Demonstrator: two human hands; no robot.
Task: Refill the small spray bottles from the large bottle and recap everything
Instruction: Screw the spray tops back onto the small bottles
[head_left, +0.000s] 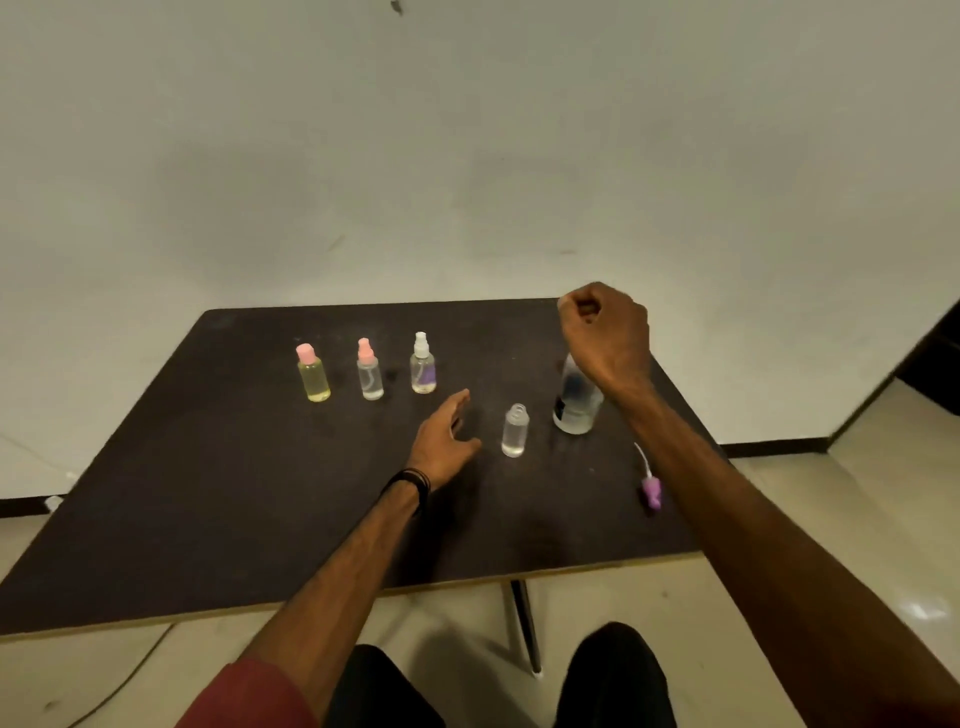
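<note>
Sitting across the dark tabletop (234, 493), the job looks to be in its middle stretch. The large bottle (575, 402) is found near the right edge, upright, its top hidden behind the right hand (608, 332), so whether its cap is on or off cannot be told. That hand is held raised over the bottle with the fingers curled into a loose fist; something small may be enclosed in it, but nothing can be made out. The left hand (448, 434) is stretched low toward the middle of the tabletop, fingers loosely spread, nothing pinched, just beside but apart from the open small bottle (515, 431).

That open bottle is seen uncapped, upright, between the left hand and the large bottle, with clear liquid showing low down; the exact level is hard to judge. Along the far edge three small bottles are lined up capped: the yellow-filled one (314, 375), the pink-topped clear one (370, 371) and the white-topped one (423, 366). How full the two clear ones are cannot be read.

Smallest of all, the purple spray head (651, 491) is left lying on its side by the right edge, tube pointing away. Filling and recapping of the open bottle are judged still outstanding.
</note>
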